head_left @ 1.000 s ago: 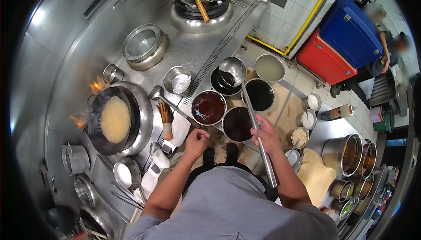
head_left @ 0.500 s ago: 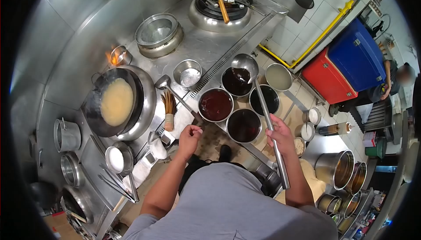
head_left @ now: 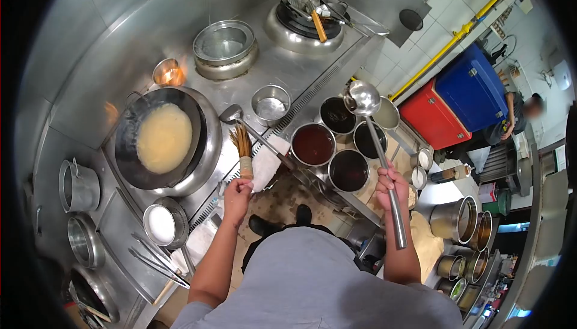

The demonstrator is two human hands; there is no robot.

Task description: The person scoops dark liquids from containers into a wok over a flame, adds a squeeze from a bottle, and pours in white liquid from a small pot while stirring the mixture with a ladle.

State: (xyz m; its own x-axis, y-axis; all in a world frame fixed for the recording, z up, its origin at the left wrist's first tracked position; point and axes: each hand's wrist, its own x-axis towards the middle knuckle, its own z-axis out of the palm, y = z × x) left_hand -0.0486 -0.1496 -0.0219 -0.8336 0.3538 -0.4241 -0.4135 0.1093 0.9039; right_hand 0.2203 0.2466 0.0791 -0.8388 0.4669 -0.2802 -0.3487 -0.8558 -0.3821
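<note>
Ladle (head_left: 364, 97), clasped mid-handle in the right hand (head_left: 390, 186), hangs above the far sauce pots (head_left: 336, 114); any tilt could drip contents. Left hand (head_left: 238, 192) curls beside the brush (head_left: 242, 148); I cannot tell whether it grips.

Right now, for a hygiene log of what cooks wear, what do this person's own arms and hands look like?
The left hand and the right hand are both bare: no gloves show. The arms are uncovered below the short sleeves of a grey shirt. No watch, band or ring can be made out at this size.
</note>
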